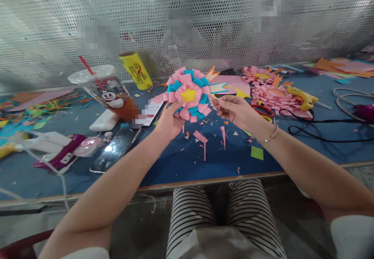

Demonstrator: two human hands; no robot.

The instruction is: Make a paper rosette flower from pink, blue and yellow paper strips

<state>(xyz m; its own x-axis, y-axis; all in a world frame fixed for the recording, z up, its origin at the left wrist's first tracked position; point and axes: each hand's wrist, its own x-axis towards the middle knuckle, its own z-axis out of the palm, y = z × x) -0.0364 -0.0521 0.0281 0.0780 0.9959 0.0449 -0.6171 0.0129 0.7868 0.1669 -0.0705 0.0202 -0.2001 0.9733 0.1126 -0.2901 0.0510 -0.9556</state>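
Observation:
A rosette [189, 94] of pink and blue folded strips, with a yellow star at its centre, is held up above the table. My left hand [172, 118] grips its lower left edge, thumb on the front and fingers behind. At its right side, my right hand [232, 109] pinches a thin pink strip [215, 102] close to the rosette's edge. Two notched tails [219, 87], edged in orange and blue, stick out from the rosette's upper right. Below lie pink paper scraps [201, 137]. Red and yellow scissors [264, 113] lie partly hidden behind my right hand.
On the left stand a drink cup [109, 91] with a red straw and a yellow can [136, 71]; a phone [117, 150] and a purple power strip [60, 154] lie nearer. Pink rosettes [274, 97], a yellow glue gun [304, 97] and cables [318, 134] lie right. A perforated metal screen [210, 52] rises behind.

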